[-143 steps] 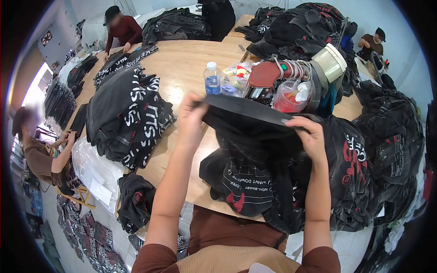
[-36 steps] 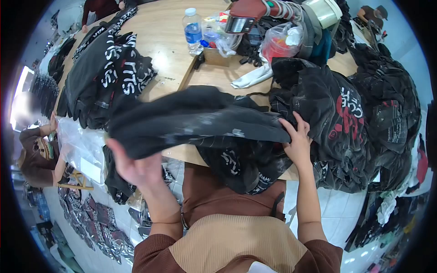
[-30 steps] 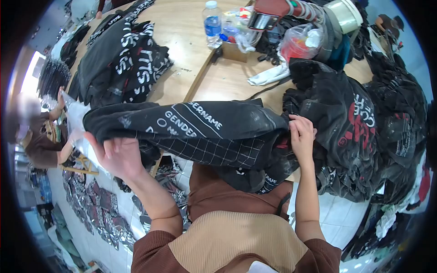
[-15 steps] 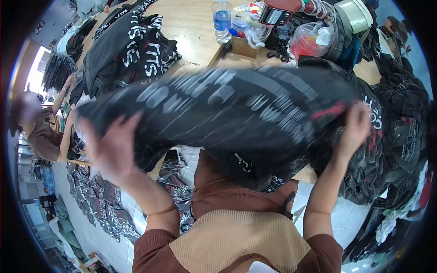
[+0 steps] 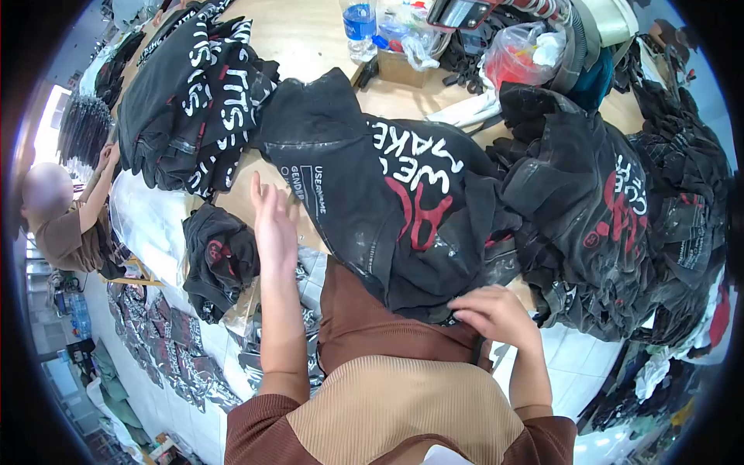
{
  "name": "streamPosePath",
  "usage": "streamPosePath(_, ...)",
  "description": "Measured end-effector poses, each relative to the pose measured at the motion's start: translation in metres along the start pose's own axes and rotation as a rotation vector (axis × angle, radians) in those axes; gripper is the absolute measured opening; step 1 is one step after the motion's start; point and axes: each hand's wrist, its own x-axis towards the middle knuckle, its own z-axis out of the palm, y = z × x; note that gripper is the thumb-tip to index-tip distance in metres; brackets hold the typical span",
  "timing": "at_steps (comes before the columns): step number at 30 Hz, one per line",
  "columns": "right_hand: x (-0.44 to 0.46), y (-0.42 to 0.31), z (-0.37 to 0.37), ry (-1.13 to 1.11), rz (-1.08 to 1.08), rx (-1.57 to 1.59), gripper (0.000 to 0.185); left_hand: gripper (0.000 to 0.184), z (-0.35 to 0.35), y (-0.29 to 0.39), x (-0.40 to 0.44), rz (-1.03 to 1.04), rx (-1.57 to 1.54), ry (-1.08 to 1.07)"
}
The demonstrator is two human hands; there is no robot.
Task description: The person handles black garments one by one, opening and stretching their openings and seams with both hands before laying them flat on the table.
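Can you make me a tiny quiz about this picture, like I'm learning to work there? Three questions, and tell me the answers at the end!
1. Pick one: which hand is at the edge of the black garment, right by the person's waist?
A) The left hand
B) The right hand

2. True or false: the left hand is up with its fingers open and nothing in it.

3. Fill in the missing word: the clear bottle on the table has a ____ label.

Key: 1. B; 2. true; 3. blue
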Motion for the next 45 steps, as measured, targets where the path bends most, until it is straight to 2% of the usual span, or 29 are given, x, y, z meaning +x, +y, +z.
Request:
streamPosePath(2, 0.001, -0.002, 0.001, 0.138, 0.079, 0.027, 0.014, 0.043, -0.003, -0.008, -0.017, 0.182, 0.291, -0.072)
streamPosePath(3, 0.003, -0.004, -0.001, 0.19, 0.124, -0.018, 0.014, 0.036, -0.01, -0.02, -0.016, 0.358, 0.587, -0.017)
streamPosePath(5, 0.012, 0.002, -0.005, 0.279, 0.098, -0.135, 0.018, 0.03, -0.012, -0.04, -0.02, 0.523, 0.675, -0.226)
streamPosePath(7, 0.028, 0.003, -0.003, 0.499, 0.202, -0.096, 0.026, 0.037, 0.009, -0.047, -0.04, 0.515, 0.798, -0.456)
streamPosePath(8, 0.034, 0.002, -0.006, 0.546, 0.286, -0.001, 0.033, 0.04, 0.021, -0.046, -0.053, 0.516, 0.936, -0.513)
streamPosePath(9, 0.039, 0.0, -0.009, 0.589, 0.299, -0.064, 0.035, 0.043, 0.03, -0.047, -0.063, 0.516, 1.075, -0.567)
streamPosePath(11, 0.046, -0.001, -0.01, 0.616, 0.331, -0.12, 0.035, 0.051, 0.037, -0.058, -0.073, 0.524, 1.154, -0.469)
streamPosePath(12, 0.047, 0.0, -0.008, 0.602, 0.281, -0.094, 0.034, 0.043, 0.037, -0.064, -0.071, 0.561, 1.21, -0.403)
streamPosePath(15, 0.051, -0.007, 0.008, 0.579, 0.16, -0.03, 0.023, 0.031, 0.027, -0.068, -0.061, 0.326, 1.202, -0.413)
streamPosePath(16, 0.052, -0.008, 0.013, 0.531, 0.129, -0.018, 0.023, 0.02, 0.025, -0.069, -0.059, 0.484, 1.163, -0.395)
streamPosePath(18, 0.056, -0.007, 0.022, 0.448, 0.073, -0.045, 0.024, 0.018, 0.022, -0.066, -0.058, 0.416, 0.999, -0.451)
streamPosePath(19, 0.059, -0.008, 0.025, 0.391, 0.094, -0.07, 0.029, 0.017, 0.023, -0.063, -0.056, 0.387, 0.916, -0.48)
streamPosePath(20, 0.064, -0.012, 0.027, 0.389, 0.086, -0.069, 0.036, 0.016, 0.023, -0.066, -0.056, 0.206, 0.624, -0.503)
streamPosePath(21, 0.069, -0.017, 0.029, 0.388, 0.081, -0.069, 0.042, 0.015, 0.024, -0.065, -0.059, 0.159, 0.568, -0.529)
streamPosePath(23, 0.081, -0.016, 0.038, 0.365, 0.052, 0.156, 0.066, 0.014, 0.033, -0.05, -0.069, 0.071, 0.453, -0.583)
streamPosePath(24, 0.087, -0.014, 0.045, 0.352, 0.047, 0.369, 0.066, 0.014, 0.037, -0.045, -0.07, 0.268, 0.533, -0.669)
streamPosePath(25, 0.093, -0.015, 0.05, 0.337, 0.039, 0.581, 0.065, 0.013, 0.047, -0.028, -0.075, 0.319, 0.586, -0.73)
streamPosePath(26, 0.1, -0.027, 0.049, 0.289, 0.058, 1.02, 0.063, 0.013, 0.055, -0.02, -0.078, 0.298, 0.539, -0.746)
streamPosePath(29, 0.113, -0.036, 0.032, 0.284, 0.147, 1.146, 0.067, 0.014, 0.061, -0.011, -0.076, 0.153, 0.342, -0.816)
streamPosePath(30, 0.118, -0.035, 0.028, 0.27, 0.142, 1.124, 0.07, 0.015, 0.062, -0.008, -0.073, 0.092, 0.269, -0.843)
streamPosePath(33, 0.122, -0.044, 0.018, 0.302, -0.033, 1.021, 0.069, 0.016, 0.085, 0.006, -0.076, 0.287, 0.248, -0.852)
streamPosePath(34, 0.124, -0.043, 0.016, 0.329, -0.052, 0.985, 0.067, 0.017, 0.09, 0.019, -0.072, 0.422, 0.463, -0.849)
streamPosePath(35, 0.125, -0.042, 0.013, 0.357, -0.07, 0.948, 0.065, 0.017, 0.091, 0.021, -0.064, 0.555, 0.524, -0.787)
streamPosePath(37, 0.128, -0.033, -0.005, 0.4, 0.088, 0.988, 0.063, 0.019, 0.094, 0.024, -0.047, 0.822, 0.638, -0.653)
streamPosePath(39, 0.134, -0.029, -0.023, 0.495, 0.029, 0.877, 0.051, 0.018, 0.102, 0.035, -0.033, 0.846, 0.568, -0.541)
streamPosePath(41, 0.141, -0.028, -0.042, 0.691, -0.133, 0.311, 0.047, 0.019, 0.108, 0.047, -0.02, 0.852, 0.564, -0.665)
streamPosePath(42, 0.145, -0.031, -0.052, 0.781, -0.178, 0.089, 0.045, 0.02, 0.107, 0.051, -0.016, 0.777, 0.556, -0.673)
streamPosePath(44, 0.152, -0.029, -0.066, 0.845, -0.269, -0.074, 0.043, 0.022, 0.105, 0.055, -0.01, 0.626, 0.536, -0.69)
streamPosePath(45, 0.155, -0.028, -0.074, 0.877, -0.315, -0.157, 0.042, 0.025, 0.109, 0.057, -0.005, 0.699, 0.495, -0.656)
